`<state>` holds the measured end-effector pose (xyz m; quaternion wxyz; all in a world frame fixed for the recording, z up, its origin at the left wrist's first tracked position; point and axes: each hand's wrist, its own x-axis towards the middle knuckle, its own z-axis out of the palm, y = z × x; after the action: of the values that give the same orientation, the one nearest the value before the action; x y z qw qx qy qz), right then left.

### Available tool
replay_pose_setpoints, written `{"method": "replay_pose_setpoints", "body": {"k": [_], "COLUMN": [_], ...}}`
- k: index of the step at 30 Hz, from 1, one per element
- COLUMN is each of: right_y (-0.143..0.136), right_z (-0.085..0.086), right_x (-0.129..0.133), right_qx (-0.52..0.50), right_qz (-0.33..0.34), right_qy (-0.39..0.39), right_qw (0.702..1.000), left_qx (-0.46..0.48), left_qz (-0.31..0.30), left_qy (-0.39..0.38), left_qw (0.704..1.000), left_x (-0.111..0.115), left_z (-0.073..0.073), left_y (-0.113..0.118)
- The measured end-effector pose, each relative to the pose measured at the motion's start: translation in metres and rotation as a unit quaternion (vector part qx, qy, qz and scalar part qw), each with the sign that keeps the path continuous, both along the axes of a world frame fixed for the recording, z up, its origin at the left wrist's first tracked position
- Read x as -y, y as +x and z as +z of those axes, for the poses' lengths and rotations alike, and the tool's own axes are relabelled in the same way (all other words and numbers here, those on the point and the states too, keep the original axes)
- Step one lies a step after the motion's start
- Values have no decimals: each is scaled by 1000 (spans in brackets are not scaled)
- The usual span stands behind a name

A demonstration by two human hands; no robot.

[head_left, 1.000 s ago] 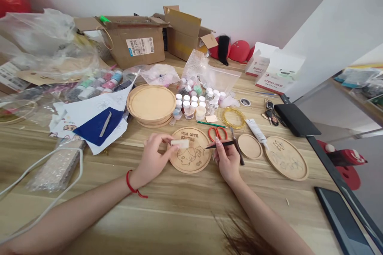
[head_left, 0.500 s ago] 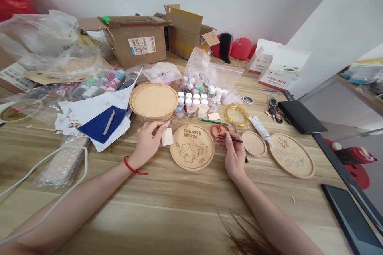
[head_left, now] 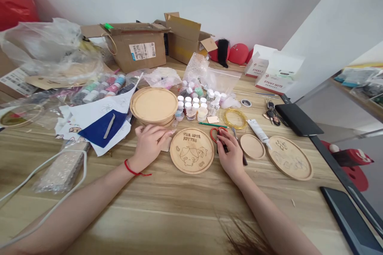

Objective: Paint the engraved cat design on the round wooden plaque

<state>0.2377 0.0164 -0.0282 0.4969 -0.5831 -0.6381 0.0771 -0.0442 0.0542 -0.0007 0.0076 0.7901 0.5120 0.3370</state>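
Left hand (head_left: 148, 145), lettered wooden plate (head_left: 206, 139), right hand (head_left: 230, 151): the lettering left uncovered between them.

Left fingers curl at a pale tag (head_left: 166, 144); whether they grip is unclear. The plate lies flat mid-counter (head_left: 167, 215), well in from the dark right edge, its writing seemingly "THE KITE KITTEN", upright to the wearer, probably for reading. Right fingers bend beside red-handled scissors (head_left: 212, 133); their grip is hidden. A white tube (head_left: 256, 130) rests its nozzle at another plate's (head_left: 291, 149) rim, perhaps for handiness; beyond, a box (head_left: 273, 81) reads "STICKY NOTE".
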Motion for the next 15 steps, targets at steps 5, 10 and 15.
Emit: {"method": "replay_pose_setpoints", "body": {"k": [5, 10, 15], "right_y": [2, 2, 1], "right_z": [2, 6, 12], "right_x": [1, 1, 0], "right_qx": [-100, -222, -316], "right_qz": [19, 67, 101], "right_qy": [-23, -41, -81], "right_qw": [995, 972, 940], "left_qx": [55, 101, 152], "left_qz": [-34, -33, -12], "left_qy": [43, -15, -52], "left_qw": [997, 994, 987], "left_x": [3, 4, 0], "left_z": [4, 3, 3], "left_y": [4, 6, 1]}}
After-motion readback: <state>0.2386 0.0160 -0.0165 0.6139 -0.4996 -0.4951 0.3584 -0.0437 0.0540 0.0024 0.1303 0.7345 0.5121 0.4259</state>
